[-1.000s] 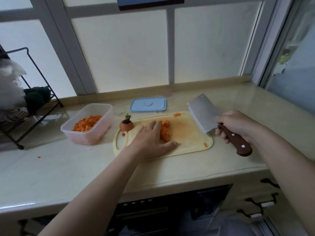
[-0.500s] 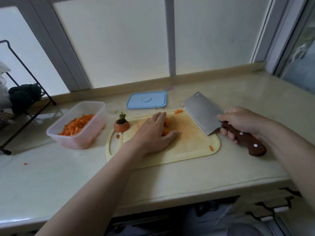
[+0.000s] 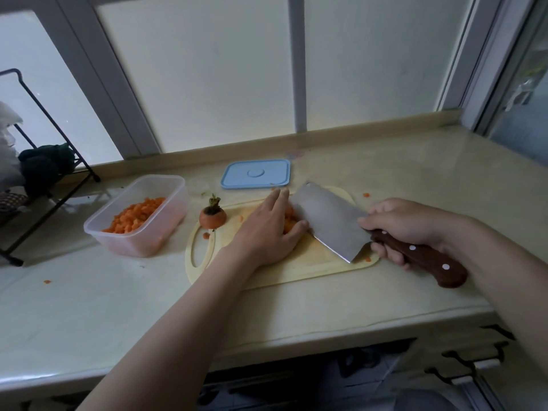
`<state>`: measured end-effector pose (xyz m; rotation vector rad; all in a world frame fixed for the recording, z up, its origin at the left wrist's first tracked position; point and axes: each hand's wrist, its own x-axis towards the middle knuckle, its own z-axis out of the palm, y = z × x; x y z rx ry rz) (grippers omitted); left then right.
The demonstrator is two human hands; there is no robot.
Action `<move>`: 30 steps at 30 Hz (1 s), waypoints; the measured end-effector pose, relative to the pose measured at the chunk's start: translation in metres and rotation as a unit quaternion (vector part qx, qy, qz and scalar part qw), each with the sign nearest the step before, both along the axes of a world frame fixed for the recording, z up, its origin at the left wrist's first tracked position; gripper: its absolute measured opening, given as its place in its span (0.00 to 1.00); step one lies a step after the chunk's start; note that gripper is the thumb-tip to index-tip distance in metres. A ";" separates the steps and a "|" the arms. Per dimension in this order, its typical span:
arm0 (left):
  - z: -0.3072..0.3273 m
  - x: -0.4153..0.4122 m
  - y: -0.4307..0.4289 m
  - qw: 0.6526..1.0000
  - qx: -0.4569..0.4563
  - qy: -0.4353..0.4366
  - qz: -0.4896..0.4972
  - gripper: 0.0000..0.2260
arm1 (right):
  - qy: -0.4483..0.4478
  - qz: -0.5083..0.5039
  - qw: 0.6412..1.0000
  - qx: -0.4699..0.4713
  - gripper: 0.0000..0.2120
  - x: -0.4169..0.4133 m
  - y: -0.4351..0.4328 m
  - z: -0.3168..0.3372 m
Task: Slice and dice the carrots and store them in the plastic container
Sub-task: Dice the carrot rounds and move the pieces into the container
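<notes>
Swinging in from the right end of the board (image 3: 296, 271), the cleaver (image 3: 329, 221) now sits with its blade tilted right against the pile (image 3: 289, 222) of diced carrot, where half a second ago it hung well clear of it. The left hand (image 3: 267, 232) has stayed put on the other side of the pile, palm down, fingers straight and held together, thumb reaching toward the steel, so the dice are now hemmed in between hand and blade. The right hand (image 3: 406, 226) has its fingers wrapped tight round the wooden handle. This reads as the end of chopping for this batch and the start of a scoop: my guess is that the hand will push the dice up onto the flat of the blade for carrying. The container (image 3: 139, 221) stands open on the counter (image 3: 89, 307) just left of the board, already partly filled with dice, so much of the job looks done. Its blue lid (image 3: 255, 174) lies behind the board, apart from it. A carrot top (image 3: 212, 216) sits at the board's left end, between pile and container. A few bits (image 3: 205, 235) are scattered on the board and counter and would need picking up. Whether the blade edge touches the board under the pile, I cannot tell.
</notes>
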<state>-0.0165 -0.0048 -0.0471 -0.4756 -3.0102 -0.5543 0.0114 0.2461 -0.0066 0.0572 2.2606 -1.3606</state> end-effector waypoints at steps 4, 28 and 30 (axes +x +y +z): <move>-0.003 0.000 0.000 1.000 -0.005 0.013 -0.025 0.31 | 0.011 0.014 1.000 -0.006 0.10 0.010 -0.011 0.001; -0.007 0.009 -0.012 0.982 0.112 0.125 -0.088 0.09 | 0.097 -0.270 0.954 -0.082 0.08 0.078 0.012 -0.021; -0.008 0.008 -0.012 0.981 0.119 0.129 -0.089 0.09 | 0.092 -0.273 0.955 -0.072 0.08 0.079 0.013 -0.020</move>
